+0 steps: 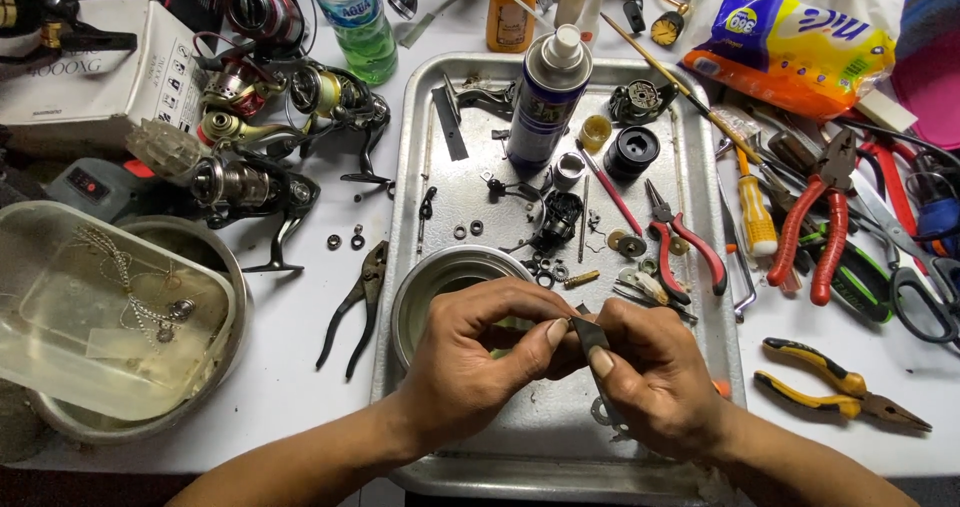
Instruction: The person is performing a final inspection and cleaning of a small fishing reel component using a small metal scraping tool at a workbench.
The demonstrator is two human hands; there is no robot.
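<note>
White table [300, 307] packed edge to edge, and in the middle a long metal tray [700, 267] running from near to far. Far left, a heap of spinning reels [270, 137]; near left, a clear tub [100, 317] sitting in a steel basin. Right side, red pliers [815, 227] and yellow-handled pliers [840, 382] among scattered tools. On the tray, a spray can [548, 97] stands upright at the far end, a steel bowl [440, 282] sits near centre, loose washers and rings lie between them.

Both hands meet over the near part of the tray, just right of the bowl. Between them, a small dark part [590, 335], flat and stiff-looking, probably light, and likely oily given the bench, so slippery. Best taken by its edges, thumb against forefinger.

Left hand [480, 357]: fingers curled in tight, thumb and forefinger tips pinching the part's left end. Right hand [655, 377]: fingers also drawn close, thumb pressing on the part's near edge, forefinger behind it. Barely any gap in either grip
</note>
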